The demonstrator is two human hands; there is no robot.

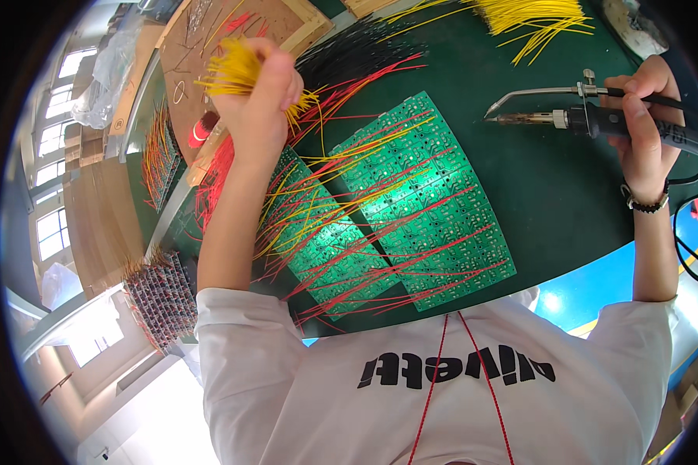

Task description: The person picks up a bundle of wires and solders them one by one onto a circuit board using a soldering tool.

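Observation:
My left hand [260, 97], raised at the upper left, is closed round a bundle of yellow wires [233, 68]; its fingers are partly blurred. At the right, my right hand [645, 116] grips a soldering iron [609, 122] with a thin metal feed tube [539, 91] clamped above its tip. The tip points left, over the green mat and apart from the boards. Two green circuit board panels [473, 225] lie side by side in the middle, the left panel [306, 225] partly under wires. Red wires [434, 244] and yellow wires [349, 205] stretch across both panels.
Black wires [357, 50] lie beyond the boards, and a yellow wire pile [531, 19] sits at the far edge. A wooden tray [287, 23] stands at the far left. Populated boards [161, 302] are beside the table at left. Black cables [678, 225] hang at the right.

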